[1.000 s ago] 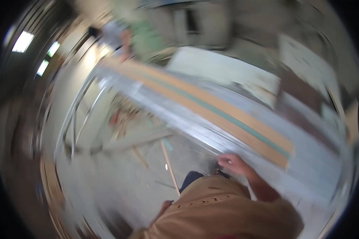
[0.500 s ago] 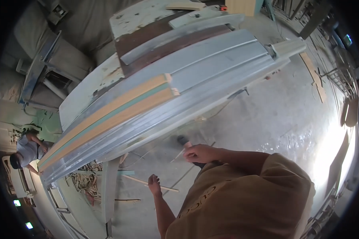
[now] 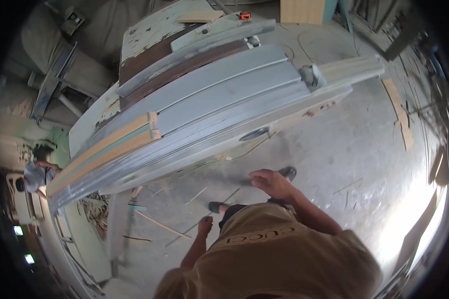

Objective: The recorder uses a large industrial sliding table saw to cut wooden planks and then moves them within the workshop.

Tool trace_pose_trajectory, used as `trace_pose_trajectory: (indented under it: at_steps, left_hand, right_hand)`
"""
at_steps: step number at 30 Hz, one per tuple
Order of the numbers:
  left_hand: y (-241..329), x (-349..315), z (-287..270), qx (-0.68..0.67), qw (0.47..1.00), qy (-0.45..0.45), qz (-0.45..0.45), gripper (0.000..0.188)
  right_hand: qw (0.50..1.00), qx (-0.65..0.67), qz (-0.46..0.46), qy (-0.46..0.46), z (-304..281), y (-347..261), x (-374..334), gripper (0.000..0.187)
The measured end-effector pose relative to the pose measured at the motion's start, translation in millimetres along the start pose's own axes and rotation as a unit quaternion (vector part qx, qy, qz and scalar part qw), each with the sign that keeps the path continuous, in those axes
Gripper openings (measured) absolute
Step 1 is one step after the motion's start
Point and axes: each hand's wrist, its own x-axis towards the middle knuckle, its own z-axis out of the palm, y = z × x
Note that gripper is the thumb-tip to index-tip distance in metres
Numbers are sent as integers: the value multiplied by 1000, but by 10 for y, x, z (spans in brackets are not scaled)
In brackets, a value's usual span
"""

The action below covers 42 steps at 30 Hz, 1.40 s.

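My left hand [image 3: 204, 226] hangs low over the floor, its fingers curled in and nothing visible in them. Ahead of my body, my right hand [image 3: 270, 183] is held out empty with fingers extended. Neither hand touches anything. Beyond them stretches a long grey metal machine table [image 3: 229, 97], running from lower left to upper right. On its left half lie long tan wooden boards [image 3: 119, 135] with a green strip [image 3: 122, 138] between them. The boards' near ends sit around the middle of the table.
At the table's far left end a co-worker [image 3: 37, 177] leans by the boards. Thin wood sticks [image 3: 162, 224] and a scrap pile [image 3: 96, 214] lie on the floor. A tape measure [image 3: 245, 16] rests at the back. A tan plank [image 3: 398, 114] lies at right.
My view has shifted to the right along the table, so the boards appear farther left. My right hand's fingers have straightened, and both feet now show.
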Motion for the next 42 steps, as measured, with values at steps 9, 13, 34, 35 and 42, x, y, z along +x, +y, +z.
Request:
trace_pose_trajectory:
  at_steps: [9, 13, 34, 35, 42]
  left_hand:
    - [3938, 814, 1393, 10, 967, 54, 247, 32]
    - [5262, 924, 1788, -79, 928, 69, 357, 21]
    - [7741, 4903, 1289, -75, 816, 513, 257, 28]
    - [7841, 5058, 1254, -40, 801, 542, 251, 30]
    - [7825, 5763, 877, 118, 826, 538, 118, 65]
  right_hand:
    - [969, 128, 30, 209, -2966, 1180, -616, 33]
    - [964, 53, 33, 259, -3748, 1235, -638, 38]
    - [983, -69, 94, 140, -5409, 1335, 1065, 31]
    - [981, -90, 101, 137, -5555, 1206, 1228, 30]
    - [991, -126, -9, 50, -6286, 908, 3313, 29]
